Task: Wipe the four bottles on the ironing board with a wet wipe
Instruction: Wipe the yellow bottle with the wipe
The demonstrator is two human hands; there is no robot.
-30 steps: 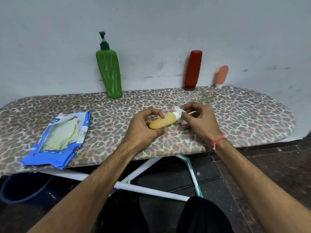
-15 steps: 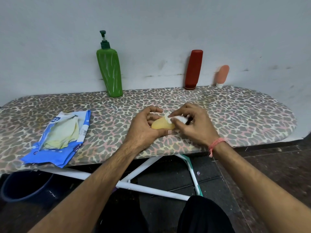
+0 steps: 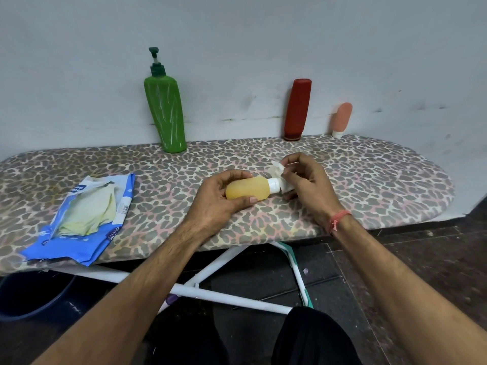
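My left hand (image 3: 216,201) grips a small yellow bottle (image 3: 247,189) lying sideways just above the leopard-print ironing board (image 3: 369,185), its white cap pointing right. My right hand (image 3: 307,180) pinches a crumpled white wet wipe (image 3: 279,171) against the cap end. Three more bottles stand at the board's far edge by the wall: a tall green pump bottle (image 3: 164,111), a dark red bottle (image 3: 297,109) and a small pink bottle (image 3: 342,119).
An opened blue wet-wipe pack (image 3: 81,217) lies on the board's left part. Below the board are white legs (image 3: 226,293), a dark blue bucket (image 3: 29,296) at lower left, and a dark tiled floor. A grey wall runs behind.
The right hand with the wipe slid from over the bottle's body out to its cap end, uncovering the yellow body. The left hand kept its grip.
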